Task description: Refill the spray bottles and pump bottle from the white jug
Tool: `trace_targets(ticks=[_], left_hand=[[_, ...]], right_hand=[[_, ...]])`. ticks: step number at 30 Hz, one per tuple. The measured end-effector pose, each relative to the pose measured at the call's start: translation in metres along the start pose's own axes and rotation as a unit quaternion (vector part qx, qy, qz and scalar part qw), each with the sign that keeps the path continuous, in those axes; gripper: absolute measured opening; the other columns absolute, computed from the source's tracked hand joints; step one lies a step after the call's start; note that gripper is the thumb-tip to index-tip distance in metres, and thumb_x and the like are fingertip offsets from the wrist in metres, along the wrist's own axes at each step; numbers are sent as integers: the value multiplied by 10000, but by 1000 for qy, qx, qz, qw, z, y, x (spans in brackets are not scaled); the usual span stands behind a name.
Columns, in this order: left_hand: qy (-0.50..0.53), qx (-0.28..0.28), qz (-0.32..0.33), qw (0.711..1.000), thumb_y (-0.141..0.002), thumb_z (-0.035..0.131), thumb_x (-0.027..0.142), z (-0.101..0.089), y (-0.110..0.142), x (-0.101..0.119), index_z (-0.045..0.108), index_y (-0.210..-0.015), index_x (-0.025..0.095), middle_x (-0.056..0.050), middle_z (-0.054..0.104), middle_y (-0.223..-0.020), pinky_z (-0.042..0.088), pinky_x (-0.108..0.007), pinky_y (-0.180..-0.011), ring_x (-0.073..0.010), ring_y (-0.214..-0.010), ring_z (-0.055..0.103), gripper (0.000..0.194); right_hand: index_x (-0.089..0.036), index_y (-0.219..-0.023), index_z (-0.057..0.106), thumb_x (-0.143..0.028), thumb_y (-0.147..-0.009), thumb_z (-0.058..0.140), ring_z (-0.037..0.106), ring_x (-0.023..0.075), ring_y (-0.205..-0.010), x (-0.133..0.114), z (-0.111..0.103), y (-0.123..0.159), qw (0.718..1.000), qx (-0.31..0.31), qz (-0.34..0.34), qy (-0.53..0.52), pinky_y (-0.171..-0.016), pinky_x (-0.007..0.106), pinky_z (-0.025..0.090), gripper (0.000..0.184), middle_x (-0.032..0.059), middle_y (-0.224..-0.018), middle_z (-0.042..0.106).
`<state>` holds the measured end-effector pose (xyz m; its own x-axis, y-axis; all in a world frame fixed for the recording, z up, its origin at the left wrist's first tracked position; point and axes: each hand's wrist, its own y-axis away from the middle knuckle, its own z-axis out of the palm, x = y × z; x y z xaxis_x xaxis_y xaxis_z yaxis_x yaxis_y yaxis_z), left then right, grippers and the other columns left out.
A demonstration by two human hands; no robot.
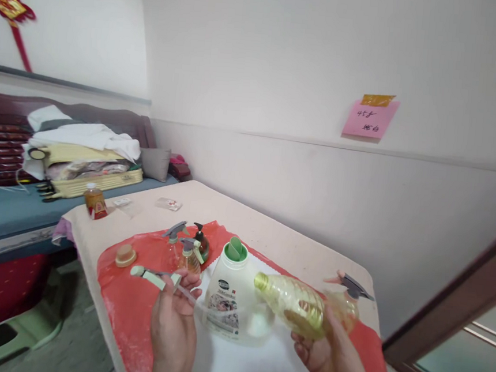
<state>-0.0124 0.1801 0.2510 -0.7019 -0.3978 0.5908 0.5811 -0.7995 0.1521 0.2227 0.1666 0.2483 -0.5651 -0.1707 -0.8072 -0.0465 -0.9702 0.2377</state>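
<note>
My left hand is closed round a pale green spray-pump head; its clear dip tube trails to the right. A clear yellowish plastic bottle lies tilted in my right hand, its open threaded neck pointing left toward the tube. Between the hands stands a white detergent bottle with a green cap. Behind it are two small trigger spray bottles and a dark pump bottle. Another trigger sprayer stands just behind my right hand.
A red plastic sheet and a white cloth cover the beige table. A round wooden lid and a small amber bottle sit at the left. A bed with piled linen stands behind; a door frame is at right.
</note>
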Motion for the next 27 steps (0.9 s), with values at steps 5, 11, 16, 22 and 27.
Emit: trace_targets(ticks=[5, 11, 16, 22, 27], left_hand=[[-5, 8, 19, 1000, -803, 637, 503, 2, 1, -1, 668, -875, 150, -54, 684, -809, 485, -271, -698, -153, -773, 635, 361], [-28, -13, 10, 999, -807, 637, 493, 10, 14, -10, 669, -867, 152, -43, 687, -780, 489, -254, -670, -139, -725, 635, 348], [-44, -36, 18, 998, -772, 651, 553, 19, 37, -24, 668, -894, 169, -49, 700, -868, 508, -275, -736, -159, -817, 650, 403], [-133, -68, 6, 989, -756, 620, 624, 16, 69, -54, 673, -981, 181, -116, 693, -1031, 479, -374, -924, -252, -1035, 636, 499], [-209, -86, 30, 974, -752, 608, 636, 7, 77, -70, 682, -1030, 192, -122, 692, -1062, 468, -399, -959, -289, -1097, 614, 529]], right_hand=[[-261, -1075, 537, -557, -724, 656, 624, 142, -575, 30, -34, 4, 998, 62, 17, -19, -500, 242, 478, 474, 50, -865, 738], [-256, -1050, 564, -569, -645, 719, 582, 126, -514, 44, -48, -4, 999, 50, 5, -1, -436, 221, 417, 535, 32, -798, 715], [-249, -1094, 564, -571, -621, 742, 629, 156, -629, 61, -41, 8, 998, -6, 34, -44, -521, 256, 463, 599, 42, -887, 701], [-264, -1113, 533, -478, -648, 761, 652, 190, -814, 64, -21, 32, 991, -80, 34, -98, -674, 303, 484, 560, 61, -1039, 679], [-271, -1129, 494, -463, -614, 792, 636, 230, -961, 49, -20, 41, 990, -79, -22, -118, -802, 350, 467, 625, 64, -1089, 671]])
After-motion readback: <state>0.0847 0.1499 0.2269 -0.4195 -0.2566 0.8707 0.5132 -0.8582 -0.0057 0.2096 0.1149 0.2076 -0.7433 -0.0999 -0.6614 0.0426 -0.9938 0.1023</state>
